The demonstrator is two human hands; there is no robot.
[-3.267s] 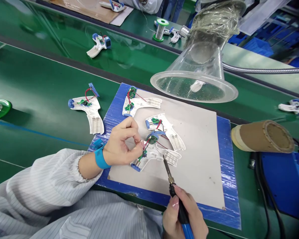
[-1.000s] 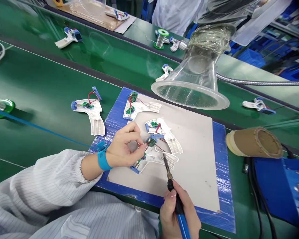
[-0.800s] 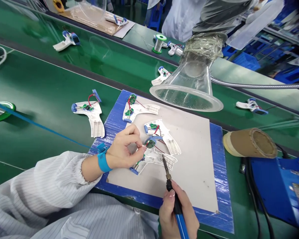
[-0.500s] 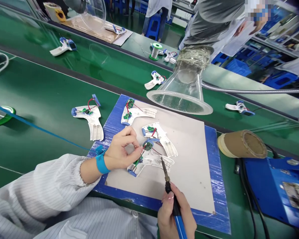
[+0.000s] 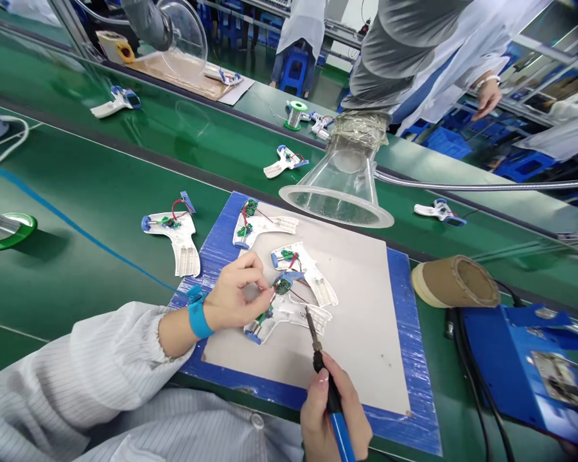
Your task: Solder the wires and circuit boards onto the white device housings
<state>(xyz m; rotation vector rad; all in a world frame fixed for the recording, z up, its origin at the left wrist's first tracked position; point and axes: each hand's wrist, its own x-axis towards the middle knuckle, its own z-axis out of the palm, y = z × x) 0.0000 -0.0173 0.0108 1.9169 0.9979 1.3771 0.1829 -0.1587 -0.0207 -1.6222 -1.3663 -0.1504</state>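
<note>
My left hand (image 5: 236,294), a blue strap at its wrist, has thumb and forefinger pinched at the left edge of a small green circuit board (image 5: 284,285). The exact contact is partly hidden by the fingertips. Under the board lies a white gun-shaped plastic half shell (image 5: 280,313) with a blue-ended cylinder and thin wires. My right hand (image 5: 334,410) grips a soldering iron (image 5: 334,401) with a blue and black handle. Its tip is at the shell's handle end, close to a thin wire. Just behind lies a second wired half shell (image 5: 313,273).
A third half shell (image 5: 264,226) shares the blue-edged work board (image 5: 356,359); another (image 5: 178,237) lies left of it. A clear fume hood (image 5: 337,192) hangs over the far edge. At right are a brown cardboard roll (image 5: 455,282) and a blue stand (image 5: 505,366). A solder spool (image 5: 9,231) stands left.
The view has shifted slightly. Both hands keep their grips, and the iron's tip stays by the shell's handle end. In the background, a person's arm has come lower.
</note>
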